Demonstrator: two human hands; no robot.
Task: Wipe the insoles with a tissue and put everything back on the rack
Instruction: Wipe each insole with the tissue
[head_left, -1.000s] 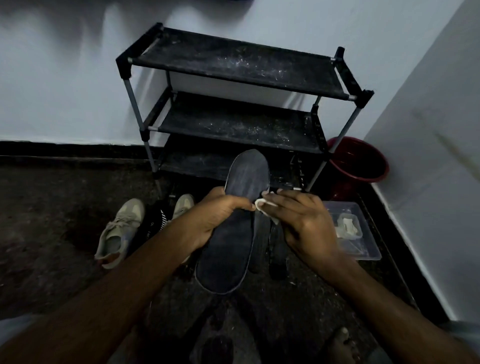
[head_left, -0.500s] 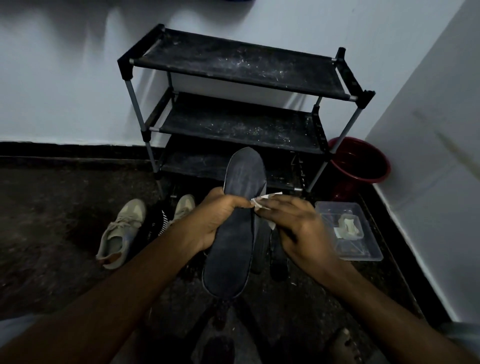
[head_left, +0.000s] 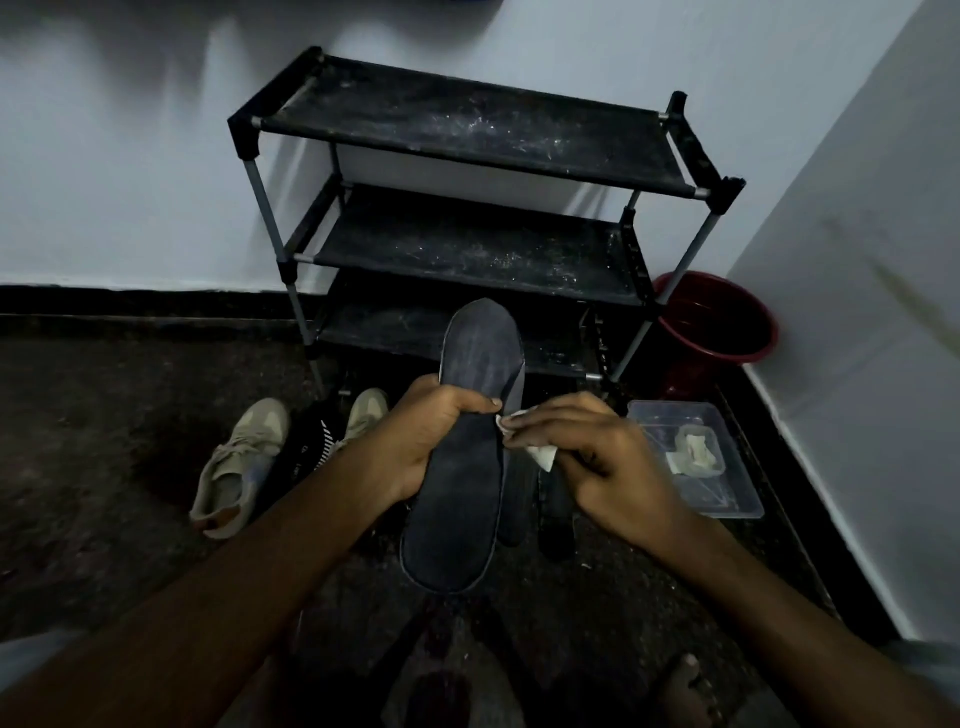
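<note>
Insole: the dark insole (head_left: 457, 519) was held up off the floor, its long axis running near to far and its far tip aimed at the rack (head_left: 467, 135).
Left hand: the left hand (head_left: 426, 441) gripped the insole's middle from the left, thumb clamped across the top face.
Right hand: the right hand (head_left: 597, 457) pinched a crumpled white tissue (head_left: 540, 454) at the insole's right edge, just beside that thumb.
Key relation: the right hand looked like the wiping hand. A stroke would likely run along the long axis, and the left thumb sat in that lane.
Around: beige sneakers (head_left: 239, 457) lay to the left, a clear box (head_left: 727, 488) to the right, and a red bucket (head_left: 727, 322) beyond it.
In the way: two more dark insoles (head_left: 519, 499) lay on the floor between the person and the rack.
</note>
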